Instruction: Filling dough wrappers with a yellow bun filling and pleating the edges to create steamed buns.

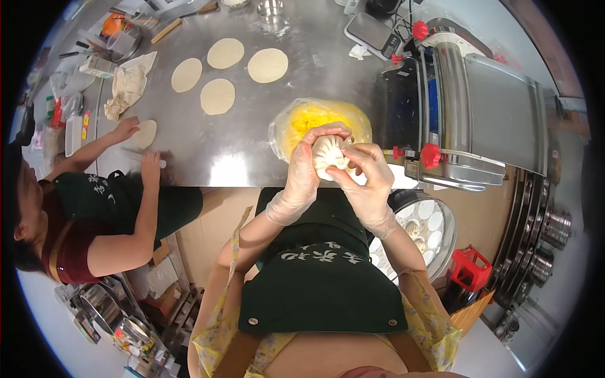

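Observation:
A pleated dough bun [327, 157] is held up in front of me near the table's front edge. My left hand [301, 175], in a clear plastic glove, cups it from the left with the fingers curled round its far side. The thumb and fingers of my right hand [370, 179], gloved the same way, pinch the dough folds on its right. Just beyond both hands sits a plastic-lined container [282, 129] of crumbly yellow filling [315, 117], partly hidden by them. Flat round dough wrappers [268, 65] lie farther off on the steel table [283, 31].
At the left, a co-worker's hands [150, 165] work with a rolling pin beside a dough round [146, 134]. A roller machine [450, 101] and a scale [373, 34] stand to the right. Below the table edge is a round tray [449, 236] with paper liners and buns.

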`<state>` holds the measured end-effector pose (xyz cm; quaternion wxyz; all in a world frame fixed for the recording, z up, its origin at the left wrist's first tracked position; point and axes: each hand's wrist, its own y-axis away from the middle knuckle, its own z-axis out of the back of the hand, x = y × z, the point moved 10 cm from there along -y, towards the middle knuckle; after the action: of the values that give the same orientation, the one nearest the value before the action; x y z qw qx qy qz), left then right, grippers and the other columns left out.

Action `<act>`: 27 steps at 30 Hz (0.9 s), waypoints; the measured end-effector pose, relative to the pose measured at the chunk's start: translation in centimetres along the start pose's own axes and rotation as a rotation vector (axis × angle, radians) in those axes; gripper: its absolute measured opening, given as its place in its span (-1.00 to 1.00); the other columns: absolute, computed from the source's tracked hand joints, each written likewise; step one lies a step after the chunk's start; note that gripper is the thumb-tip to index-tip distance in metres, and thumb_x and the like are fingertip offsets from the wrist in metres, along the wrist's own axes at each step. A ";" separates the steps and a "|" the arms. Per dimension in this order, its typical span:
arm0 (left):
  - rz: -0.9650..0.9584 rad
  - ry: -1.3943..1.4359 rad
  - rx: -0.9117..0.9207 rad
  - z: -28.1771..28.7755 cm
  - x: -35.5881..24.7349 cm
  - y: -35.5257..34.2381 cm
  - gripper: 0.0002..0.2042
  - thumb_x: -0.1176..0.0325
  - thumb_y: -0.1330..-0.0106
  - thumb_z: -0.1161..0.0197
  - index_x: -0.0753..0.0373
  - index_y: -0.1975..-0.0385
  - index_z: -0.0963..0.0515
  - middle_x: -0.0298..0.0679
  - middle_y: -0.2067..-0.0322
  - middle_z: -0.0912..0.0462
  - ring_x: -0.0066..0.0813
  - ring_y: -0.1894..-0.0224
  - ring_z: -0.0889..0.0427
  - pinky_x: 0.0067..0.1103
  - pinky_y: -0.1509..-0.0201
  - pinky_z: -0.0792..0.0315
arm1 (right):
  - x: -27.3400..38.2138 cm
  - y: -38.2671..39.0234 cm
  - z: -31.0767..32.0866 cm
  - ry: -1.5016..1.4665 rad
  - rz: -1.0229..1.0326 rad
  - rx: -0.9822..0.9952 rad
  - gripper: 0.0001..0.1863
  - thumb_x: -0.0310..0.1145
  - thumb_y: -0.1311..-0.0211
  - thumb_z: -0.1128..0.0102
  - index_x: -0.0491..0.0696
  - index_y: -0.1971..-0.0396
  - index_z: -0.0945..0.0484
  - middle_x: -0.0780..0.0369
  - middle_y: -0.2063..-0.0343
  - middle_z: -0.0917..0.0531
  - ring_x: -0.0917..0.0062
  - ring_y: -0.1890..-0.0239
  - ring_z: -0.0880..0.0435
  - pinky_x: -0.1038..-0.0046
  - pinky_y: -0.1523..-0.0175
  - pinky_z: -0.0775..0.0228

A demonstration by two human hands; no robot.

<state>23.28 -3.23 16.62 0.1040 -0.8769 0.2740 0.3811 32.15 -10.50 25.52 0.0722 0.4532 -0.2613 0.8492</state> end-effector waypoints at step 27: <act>0.619 0.105 0.351 12.7 2.7 11.3 -0.13 -0.46 -0.23 0.10 0.38 -0.08 -0.45 -0.14 0.01 -0.58 -0.41 -0.02 -0.59 -0.48 -0.13 -0.49 | 4.7 11.6 -14.1 0.294 0.239 0.142 -0.67 -0.50 0.14 -0.51 -0.10 0.29 -0.63 0.18 0.31 -0.60 0.30 0.31 -0.67 0.41 0.29 -0.51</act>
<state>10.75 -8.71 6.20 0.1186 -0.7395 0.5928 0.2961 14.97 -13.81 18.52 -0.0240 0.2940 -0.2392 0.9251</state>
